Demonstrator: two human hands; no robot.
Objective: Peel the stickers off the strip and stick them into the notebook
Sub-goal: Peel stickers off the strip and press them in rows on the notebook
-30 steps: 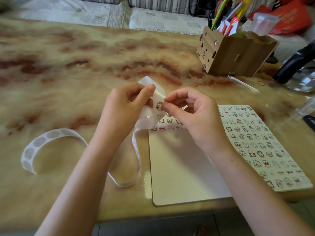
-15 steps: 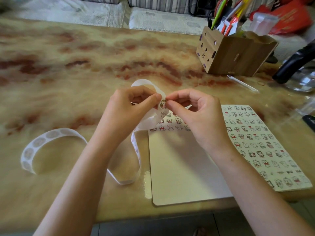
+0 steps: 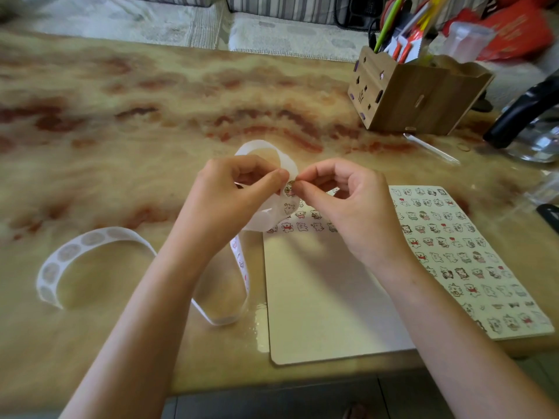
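an open notebook (image 3: 326, 297) lies at the near edge of the counter (image 3: 151, 116), right page full of stickers (image 3: 447, 237), left page bare but for its top rows. the strip (image 3: 90, 238) curls across the counter beside it and rises to the hands. the left hand (image 3: 230, 201) pinches the strip; the right hand (image 3: 354, 207) pinches a sticker (image 3: 289, 189) on it. farther back stands a wooden pen box (image 3: 423, 98).

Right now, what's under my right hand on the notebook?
Rows of small stickers across the top of the notebook page; the right hand covers how far they run.
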